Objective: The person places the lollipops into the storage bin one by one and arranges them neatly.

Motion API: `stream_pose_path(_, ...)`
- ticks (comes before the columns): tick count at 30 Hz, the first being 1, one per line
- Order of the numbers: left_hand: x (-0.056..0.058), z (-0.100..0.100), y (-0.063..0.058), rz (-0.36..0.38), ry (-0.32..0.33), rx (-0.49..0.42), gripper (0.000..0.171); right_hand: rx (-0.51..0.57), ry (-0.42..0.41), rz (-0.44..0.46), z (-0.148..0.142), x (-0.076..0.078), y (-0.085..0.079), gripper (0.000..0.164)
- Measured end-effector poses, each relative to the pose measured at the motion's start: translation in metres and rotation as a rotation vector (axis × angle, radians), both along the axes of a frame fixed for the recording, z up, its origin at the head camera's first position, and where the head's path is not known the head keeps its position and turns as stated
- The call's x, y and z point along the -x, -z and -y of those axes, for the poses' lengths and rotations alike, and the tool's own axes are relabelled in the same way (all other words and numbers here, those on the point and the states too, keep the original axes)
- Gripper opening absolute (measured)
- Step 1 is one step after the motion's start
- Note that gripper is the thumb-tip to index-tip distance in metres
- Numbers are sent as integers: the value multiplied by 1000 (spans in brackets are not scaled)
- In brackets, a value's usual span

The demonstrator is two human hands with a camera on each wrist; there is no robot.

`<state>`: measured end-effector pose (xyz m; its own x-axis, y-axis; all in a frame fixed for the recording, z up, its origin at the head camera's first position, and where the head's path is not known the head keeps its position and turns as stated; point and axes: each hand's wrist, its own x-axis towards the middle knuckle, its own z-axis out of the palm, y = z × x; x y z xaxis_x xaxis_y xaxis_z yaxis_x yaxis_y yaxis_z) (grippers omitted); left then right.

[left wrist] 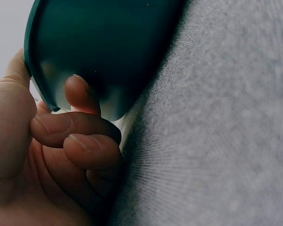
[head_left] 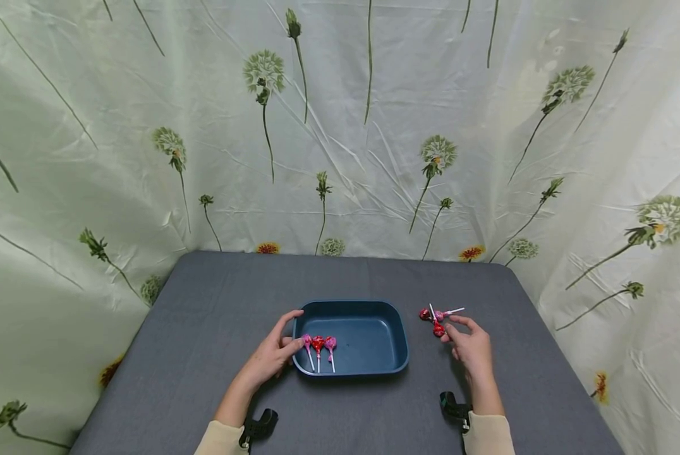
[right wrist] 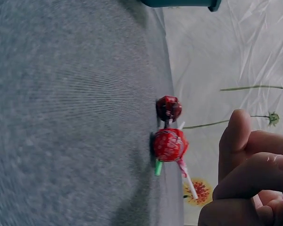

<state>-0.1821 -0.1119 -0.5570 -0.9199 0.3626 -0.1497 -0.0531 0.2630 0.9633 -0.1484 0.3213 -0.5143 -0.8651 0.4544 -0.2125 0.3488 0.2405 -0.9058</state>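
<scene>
A dark blue rectangular tray [head_left: 368, 344] stands on the table, with three wrapped lollipops [head_left: 318, 343], pink, red and pink, side by side in its left part. My left hand [head_left: 272, 357] grips the tray's left end: the thumb lies over the rim, and in the left wrist view curled fingers [left wrist: 80, 127] sit against the outer wall. Right of the tray is a small pile of lollipops, a red one [head_left: 439, 330] in front, with a dark red one [head_left: 425, 314] and a pink one behind. Just beside the pile my right hand [head_left: 471, 347] hovers, thumb and forefinger apart, holding nothing.
A grey cloth covers the table [head_left: 232, 284]. Behind it and along both sides hangs a pale curtain [head_left: 346, 126] printed with dandelions. Each wrist wears a black camera mount, the left one [head_left: 260, 424] and the right one [head_left: 455, 407].
</scene>
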Motion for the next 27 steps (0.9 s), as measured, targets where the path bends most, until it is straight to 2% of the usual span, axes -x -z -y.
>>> stream_pose_path(9,-1,-2,-1,2,-8,6,62,-1,-20,17,0,4,13,42)
stream_pose_path(27,-2,-2,-1,2,-7,5,62,38,-73,6,7,3,20,39)
